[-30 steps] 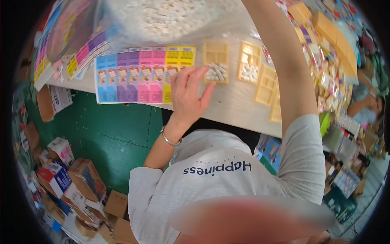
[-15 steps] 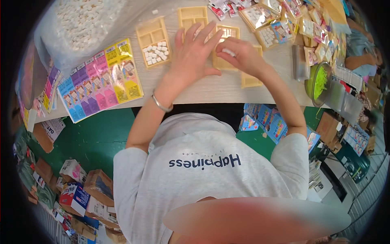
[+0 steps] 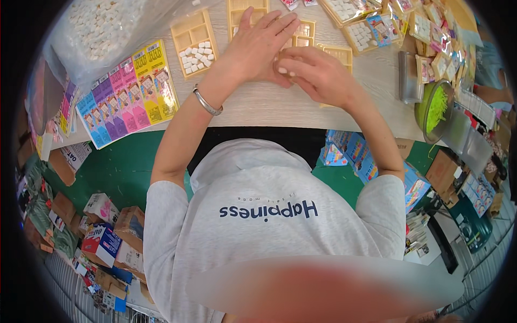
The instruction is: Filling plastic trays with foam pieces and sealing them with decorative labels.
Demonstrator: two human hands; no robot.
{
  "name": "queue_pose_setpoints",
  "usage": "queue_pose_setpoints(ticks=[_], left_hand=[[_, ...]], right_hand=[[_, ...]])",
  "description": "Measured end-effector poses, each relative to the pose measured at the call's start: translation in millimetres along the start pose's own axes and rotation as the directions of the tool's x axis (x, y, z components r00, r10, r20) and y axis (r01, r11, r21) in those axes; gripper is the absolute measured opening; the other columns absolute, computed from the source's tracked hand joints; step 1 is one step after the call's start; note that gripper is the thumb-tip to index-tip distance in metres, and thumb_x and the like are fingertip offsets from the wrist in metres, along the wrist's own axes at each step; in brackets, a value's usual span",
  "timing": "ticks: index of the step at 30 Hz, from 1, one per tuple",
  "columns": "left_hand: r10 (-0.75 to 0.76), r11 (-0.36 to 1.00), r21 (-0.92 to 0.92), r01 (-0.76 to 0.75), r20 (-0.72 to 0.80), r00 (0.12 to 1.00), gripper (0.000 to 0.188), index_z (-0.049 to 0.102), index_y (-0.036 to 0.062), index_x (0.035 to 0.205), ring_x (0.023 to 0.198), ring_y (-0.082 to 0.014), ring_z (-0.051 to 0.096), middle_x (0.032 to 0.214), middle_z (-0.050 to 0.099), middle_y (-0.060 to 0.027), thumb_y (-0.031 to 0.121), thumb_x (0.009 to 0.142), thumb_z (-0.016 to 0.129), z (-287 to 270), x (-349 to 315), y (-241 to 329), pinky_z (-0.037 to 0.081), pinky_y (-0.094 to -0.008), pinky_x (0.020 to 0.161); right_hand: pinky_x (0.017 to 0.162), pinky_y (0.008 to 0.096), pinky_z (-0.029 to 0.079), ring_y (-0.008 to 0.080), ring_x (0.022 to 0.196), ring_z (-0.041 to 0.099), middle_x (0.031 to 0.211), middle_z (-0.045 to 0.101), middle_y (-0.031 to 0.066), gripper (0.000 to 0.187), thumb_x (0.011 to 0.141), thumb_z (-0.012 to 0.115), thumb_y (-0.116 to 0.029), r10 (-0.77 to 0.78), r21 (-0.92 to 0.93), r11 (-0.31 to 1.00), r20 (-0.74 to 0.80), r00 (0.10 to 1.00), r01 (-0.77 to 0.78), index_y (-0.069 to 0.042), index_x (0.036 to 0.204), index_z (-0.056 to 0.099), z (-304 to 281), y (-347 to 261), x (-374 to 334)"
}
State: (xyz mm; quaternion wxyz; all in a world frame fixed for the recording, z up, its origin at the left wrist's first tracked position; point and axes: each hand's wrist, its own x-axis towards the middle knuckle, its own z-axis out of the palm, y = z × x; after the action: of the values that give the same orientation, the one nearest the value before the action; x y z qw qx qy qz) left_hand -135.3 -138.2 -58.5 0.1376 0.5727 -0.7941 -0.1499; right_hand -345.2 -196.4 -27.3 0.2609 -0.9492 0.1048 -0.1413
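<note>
- Nearest, the pale wooden table (image 3: 280, 110) edge ran just beyond the person's grey shirt; everything below is placed from that table.
- Just past its near edge, the right hand (image 3: 318, 75) curled its fingers together around a small tan tray (image 3: 334, 54), most of it hidden beneath the palm.
- Touching it from the left, the left hand (image 3: 258, 46) lay flat with fingers spread, pressing the same tray; whether it pinched anything, I cannot tell.
- Left of the hands sat a compartment tray with white pieces (image 3: 195, 36), and beside that colourful printed cards (image 3: 126, 94).
- Farther back-right stood filled trays (image 3: 358, 24) and a bowl of green shreds (image 3: 433, 105).
- Judging risk: a hasty press could tip the tray, scattering pieces off the table edge.
</note>
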Motion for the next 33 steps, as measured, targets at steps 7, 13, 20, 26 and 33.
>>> queue_pose_setpoints(ticks=[7, 13, 20, 26, 33], left_hand=[[-0.003, 0.997, -0.080, -0.011, -0.169, 0.986, 0.121, 0.037, 0.0105, 0.157, 0.151, -0.0284, 0.033, 0.164, 0.037, -0.0040, 0.062, 0.060, 0.086, -19.7, -28.3, 11.0, 0.019, -0.0609, 0.121], [-0.046, 0.996, 0.065, 0.054, -0.118, 0.992, 0.096, 0.050, 0.0086, 0.149, 0.150, -0.0286, 0.032, 0.160, 0.041, -0.0043, 0.063, 0.076, 0.076, 12.5, -59.3, 60.5, 0.020, -0.0613, 0.120], [-0.151, 0.986, 0.043, 0.159, -0.150, 0.977, 0.097, 0.049, 0.0089, 0.151, 0.152, -0.0276, 0.028, 0.162, 0.039, -0.0019, 0.067, 0.077, 0.073, 22.5, -62.6, 74.4, 0.018, -0.0630, 0.120], [-0.102, 0.990, 0.087, 0.109, -0.077, 0.992, 0.096, 0.051, 0.0068, 0.149, 0.151, -0.0289, 0.030, 0.162, 0.040, -0.0039, 0.070, 0.079, 0.069, 17.0, -62.4, 73.1, 0.016, -0.0616, 0.120], [-0.187, 0.945, 0.145, 0.292, -0.492, 0.850, 0.024, 0.074, 0.0206, 0.102, 0.113, -0.0180, 0.057, 0.107, 0.066, 0.0070, 0.031, 0.082, 0.080, 10.2, -73.7, 39.8, 0.027, -0.0519, 0.109]], right_hand=[[0.079, 0.0359, 0.058, 0.0244, 0.097, 0.070, 0.103, 0.073, 0.0089, 0.033, 0.082, 0.077, 0.000, 0.450, 0.205, 0.890, -0.250, 0.858, -0.407, -0.010, 0.114, 0.075, -32.0, -8.2, -38.4], [0.066, 0.0344, 0.055, 0.0221, 0.082, 0.067, 0.090, 0.071, 0.0050, 0.020, 0.082, 0.080, -0.005, 0.340, -0.092, 0.918, -0.314, 0.886, -0.385, -0.012, 0.101, 0.078, 17.1, -20.9, -46.0], [0.070, 0.0360, 0.053, 0.0240, 0.080, 0.064, 0.087, 0.069, 0.0022, 0.019, 0.080, 0.081, -0.010, 0.400, -0.119, 0.845, -0.507, 0.763, -0.522, -0.014, 0.099, 0.079, 16.3, -24.2, -47.3], [0.075, 0.0385, 0.052, 0.0258, 0.084, 0.060, 0.088, 0.066, 0.0046, 0.016, 0.079, 0.080, -0.012, 0.381, -0.283, 0.840, -0.299, 0.875, -0.462, -0.011, 0.096, 0.077, 16.8, -23.6, -50.1], [0.074, 0.0377, 0.052, 0.0259, 0.082, 0.063, 0.087, 0.068, 0.0047, 0.016, 0.080, 0.081, -0.010, 0.265, -0.139, 0.929, -0.399, 0.878, -0.343, -0.009, 0.094, 0.076, 23.9, -23.1, -29.5]])
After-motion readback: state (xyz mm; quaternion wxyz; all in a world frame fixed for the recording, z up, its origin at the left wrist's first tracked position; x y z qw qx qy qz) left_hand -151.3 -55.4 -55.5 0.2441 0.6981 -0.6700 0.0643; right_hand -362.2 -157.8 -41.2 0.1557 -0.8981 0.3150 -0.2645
